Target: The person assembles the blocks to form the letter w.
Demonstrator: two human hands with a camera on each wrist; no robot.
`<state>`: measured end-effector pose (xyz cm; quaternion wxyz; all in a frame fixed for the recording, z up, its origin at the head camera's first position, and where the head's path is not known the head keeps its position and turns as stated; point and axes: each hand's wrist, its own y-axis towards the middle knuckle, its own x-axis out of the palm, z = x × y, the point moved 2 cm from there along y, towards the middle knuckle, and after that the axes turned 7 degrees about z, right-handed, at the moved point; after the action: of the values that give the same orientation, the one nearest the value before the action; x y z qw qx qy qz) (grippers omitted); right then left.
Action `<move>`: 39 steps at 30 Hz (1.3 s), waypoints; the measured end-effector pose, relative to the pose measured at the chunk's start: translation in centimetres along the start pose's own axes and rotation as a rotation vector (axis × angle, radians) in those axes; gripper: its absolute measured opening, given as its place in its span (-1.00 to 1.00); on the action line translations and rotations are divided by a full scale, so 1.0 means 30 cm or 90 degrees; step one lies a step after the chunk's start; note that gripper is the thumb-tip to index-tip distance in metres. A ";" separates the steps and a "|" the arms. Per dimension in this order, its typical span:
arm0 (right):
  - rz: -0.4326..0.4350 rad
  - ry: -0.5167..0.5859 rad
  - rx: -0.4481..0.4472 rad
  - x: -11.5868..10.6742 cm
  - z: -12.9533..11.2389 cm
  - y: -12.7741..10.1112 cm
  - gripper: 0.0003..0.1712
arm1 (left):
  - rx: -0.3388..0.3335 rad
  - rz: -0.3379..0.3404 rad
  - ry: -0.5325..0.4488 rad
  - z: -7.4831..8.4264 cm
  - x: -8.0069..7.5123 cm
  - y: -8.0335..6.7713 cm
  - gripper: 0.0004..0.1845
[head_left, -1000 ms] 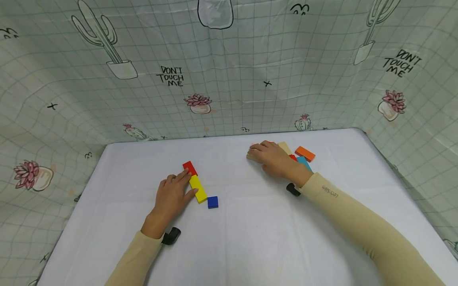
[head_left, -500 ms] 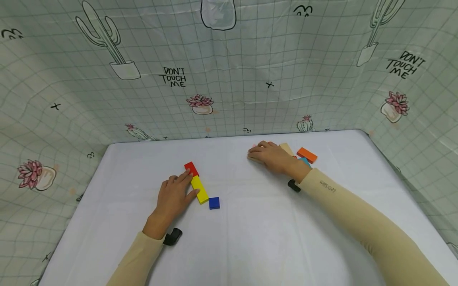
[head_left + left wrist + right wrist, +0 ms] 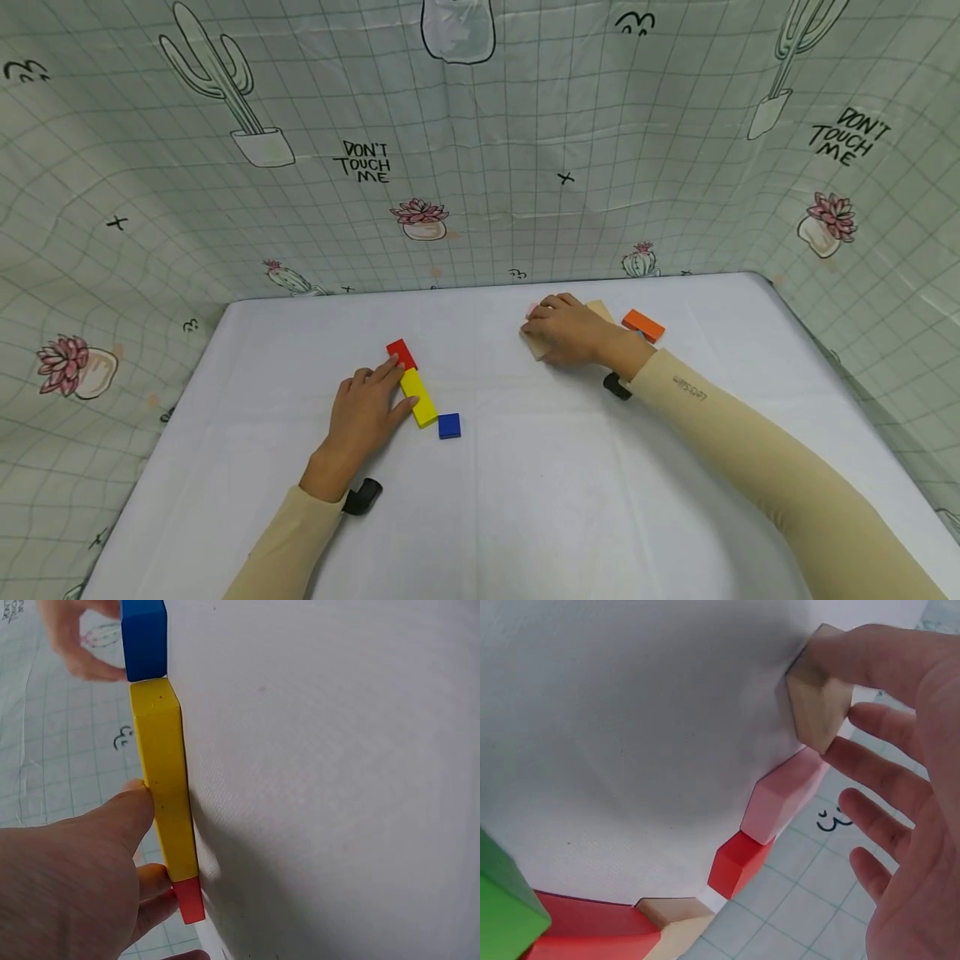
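My left hand (image 3: 384, 388) lies flat on the white table (image 3: 525, 500), fingers straight along the left side of a yellow block (image 3: 417, 397). A red block (image 3: 400, 352) sits at that block's far end and a small blue block (image 3: 448, 425) at its near end. In the left wrist view the thumb touches the yellow block (image 3: 166, 780), with the blue block (image 3: 144, 637) and red block (image 3: 189, 900) at its ends. My right hand (image 3: 542, 332) pinches a tan wooden block (image 3: 536, 347), seen tilted off the table (image 3: 815, 705) between thumb and fingers.
Behind the right hand lie an orange block (image 3: 642, 324) and another tan block (image 3: 601, 310). The right wrist view shows a pink block (image 3: 784, 796), a red block (image 3: 737, 864), a green block (image 3: 502, 911) and more red and tan pieces. Cactus-print cloth walls surround the table.
The right hand has closed on the tan block and drawn it slightly nearer, tilting it up. The left hand and the red, yellow and blue blocks have stayed put.
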<state>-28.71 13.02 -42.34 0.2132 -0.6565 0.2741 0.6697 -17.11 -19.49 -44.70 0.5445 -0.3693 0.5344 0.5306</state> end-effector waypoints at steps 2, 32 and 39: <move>0.002 0.001 0.001 0.000 -0.002 -0.001 -0.38 | -0.001 0.001 -0.001 -0.001 0.000 0.000 -0.31; 0.129 0.037 0.044 0.041 -0.367 -0.004 -0.42 | -0.006 -0.008 -0.016 -0.002 0.001 0.007 -0.29; 0.127 0.045 0.046 0.063 -0.399 0.008 -0.43 | -0.009 -0.010 -0.007 0.000 0.002 0.005 -0.29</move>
<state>-19.82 4.95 -44.05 0.1595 -0.6411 0.3694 0.6536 -17.28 -19.45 -44.72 0.5489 -0.3741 0.5248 0.5324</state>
